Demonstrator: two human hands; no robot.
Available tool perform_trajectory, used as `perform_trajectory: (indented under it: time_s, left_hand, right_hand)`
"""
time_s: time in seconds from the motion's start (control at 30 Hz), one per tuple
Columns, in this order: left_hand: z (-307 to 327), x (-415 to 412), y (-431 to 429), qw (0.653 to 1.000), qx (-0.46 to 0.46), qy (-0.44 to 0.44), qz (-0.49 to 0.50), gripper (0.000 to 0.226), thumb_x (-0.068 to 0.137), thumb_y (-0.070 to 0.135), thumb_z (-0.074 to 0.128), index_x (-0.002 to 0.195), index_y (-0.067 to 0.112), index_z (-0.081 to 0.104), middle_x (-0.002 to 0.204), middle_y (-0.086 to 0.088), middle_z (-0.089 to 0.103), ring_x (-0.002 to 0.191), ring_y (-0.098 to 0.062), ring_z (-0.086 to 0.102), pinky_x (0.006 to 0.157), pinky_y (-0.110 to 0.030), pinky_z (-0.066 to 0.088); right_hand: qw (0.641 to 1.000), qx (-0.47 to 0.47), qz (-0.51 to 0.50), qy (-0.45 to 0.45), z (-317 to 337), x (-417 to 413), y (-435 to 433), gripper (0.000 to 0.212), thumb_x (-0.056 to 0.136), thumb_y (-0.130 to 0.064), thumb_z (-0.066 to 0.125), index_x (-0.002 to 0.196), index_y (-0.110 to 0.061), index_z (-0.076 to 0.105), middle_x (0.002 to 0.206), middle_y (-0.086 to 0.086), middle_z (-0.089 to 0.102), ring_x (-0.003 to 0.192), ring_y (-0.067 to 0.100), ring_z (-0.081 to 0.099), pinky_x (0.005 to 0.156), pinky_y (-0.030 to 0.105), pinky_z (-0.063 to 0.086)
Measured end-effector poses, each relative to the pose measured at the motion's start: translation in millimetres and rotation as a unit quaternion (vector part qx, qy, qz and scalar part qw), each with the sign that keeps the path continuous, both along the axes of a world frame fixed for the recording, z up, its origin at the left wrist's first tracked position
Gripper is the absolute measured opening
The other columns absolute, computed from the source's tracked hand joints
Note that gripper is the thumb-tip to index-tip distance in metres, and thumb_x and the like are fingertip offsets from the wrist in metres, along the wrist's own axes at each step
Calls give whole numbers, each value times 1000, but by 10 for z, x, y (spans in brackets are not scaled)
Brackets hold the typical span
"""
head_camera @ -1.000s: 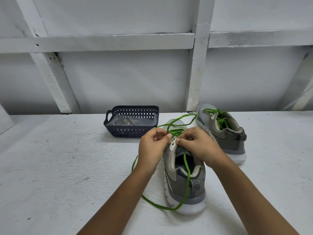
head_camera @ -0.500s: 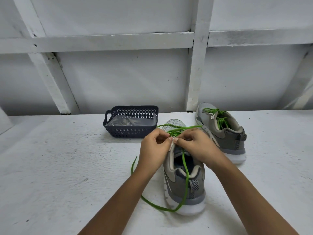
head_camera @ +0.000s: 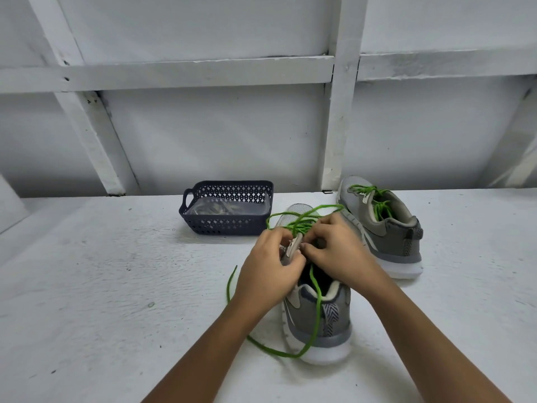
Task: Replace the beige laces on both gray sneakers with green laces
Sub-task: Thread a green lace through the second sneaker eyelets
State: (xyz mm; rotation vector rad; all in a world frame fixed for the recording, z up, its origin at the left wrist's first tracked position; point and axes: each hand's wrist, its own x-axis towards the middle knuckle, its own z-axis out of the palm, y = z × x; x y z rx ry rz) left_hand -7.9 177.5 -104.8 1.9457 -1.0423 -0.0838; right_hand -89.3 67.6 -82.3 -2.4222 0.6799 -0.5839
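A gray sneaker (head_camera: pixel 322 318) stands in front of me, heel toward me, partly threaded with a green lace (head_camera: pixel 316 309) that trails over the heel and loops on the table to the left. My left hand (head_camera: pixel 268 266) pinches the sneaker's beige eyelet strip. My right hand (head_camera: pixel 338 248) grips the green lace at the eyelets; the fingertips of both hands meet there. A second gray sneaker (head_camera: pixel 383 228) with green lacing stands behind and to the right.
A dark blue perforated basket (head_camera: pixel 226 225) holding beige laces in a clear bag sits at the back of the white table (head_camera: pixel 101 286). A white wall with crossed beams (head_camera: pixel 338 112) rises behind it.
Both hands have shifted slightly toward me along the eyelets. The lace loop above the toe has been drawn flatter and shorter.
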Motion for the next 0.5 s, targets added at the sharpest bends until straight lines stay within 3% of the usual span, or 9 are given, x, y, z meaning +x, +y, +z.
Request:
perform_trajectory:
  time_s: [0.17, 0.33, 0.4, 0.5]
  left_hand:
    - [-12, -63, -10, 998, -20, 33, 42, 28, 83, 23, 60, 110, 18, 57, 103, 8, 54, 91, -8, 54, 79, -29, 46]
    - [-27, -66, -5, 997, -30, 38, 52, 23, 83, 23, 61, 105, 19, 57, 100, 6, 57, 86, -7, 54, 73, -24, 44]
    - [-35, -67, 1, 998, -31, 40, 48, 20, 84, 23, 60, 104, 21, 57, 99, 7, 56, 82, -2, 53, 67, -17, 41]
    - [-50, -63, 4, 997, -37, 50, 43, 16, 84, 22, 61, 99, 25, 56, 99, 7, 58, 82, 1, 53, 66, -11, 39]
  right_hand:
    - [998, 6, -14, -63, 8, -58, 45, 15, 86, -13, 61, 74, -19, 55, 93, -3, 48, 83, 11, 50, 73, 24, 36]
    - [981, 95, -74, -149, 43, -114, 65, 14, 93, -14, 54, 79, -17, 54, 95, 1, 64, 92, 15, 59, 81, 28, 44]
    - [937, 235, -80, -248, 112, -129, 79, 19, 98, -15, 47, 79, -15, 51, 91, 6, 69, 92, 19, 65, 83, 31, 51]
    - [792, 465, -16, -396, 257, -171, 79, 24, 103, -13, 31, 83, -10, 43, 65, 4, 68, 69, 19, 69, 73, 33, 59]
